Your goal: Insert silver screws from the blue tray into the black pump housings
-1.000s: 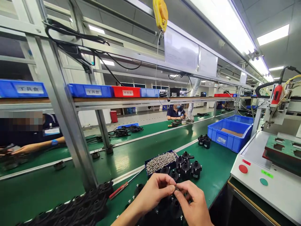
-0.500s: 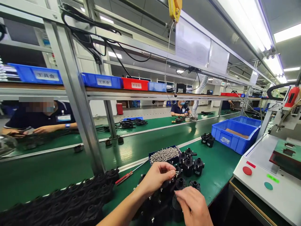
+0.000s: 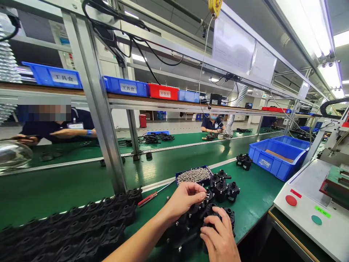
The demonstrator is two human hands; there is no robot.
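My left hand point(image 3: 188, 196) pinches a few small screws point(image 3: 207, 195) between thumb and fingertips, above a cluster of black pump housings point(image 3: 220, 187). My right hand point(image 3: 220, 234) curls its fingers around a black pump housing point(image 3: 211, 209) at the near side of the cluster; the hand covers much of it. Silvery screws stick out from the sides of several housings. Behind my left hand sits a dark blue tray of loose screws point(image 3: 193, 175).
Left of my arm lie rows of black housings point(image 3: 71, 233) and a red-handled screwdriver point(image 3: 147, 199). Blue bins point(image 3: 275, 160) and a machine with red and green buttons point(image 3: 302, 207) stand at right. A metal post point(image 3: 99, 109) rises at left; co-workers sit across the bench.
My right hand's fingers have spread from a pinch low on a housing and moved up around it. My left hand keeps its screws. The view has shifted a little.
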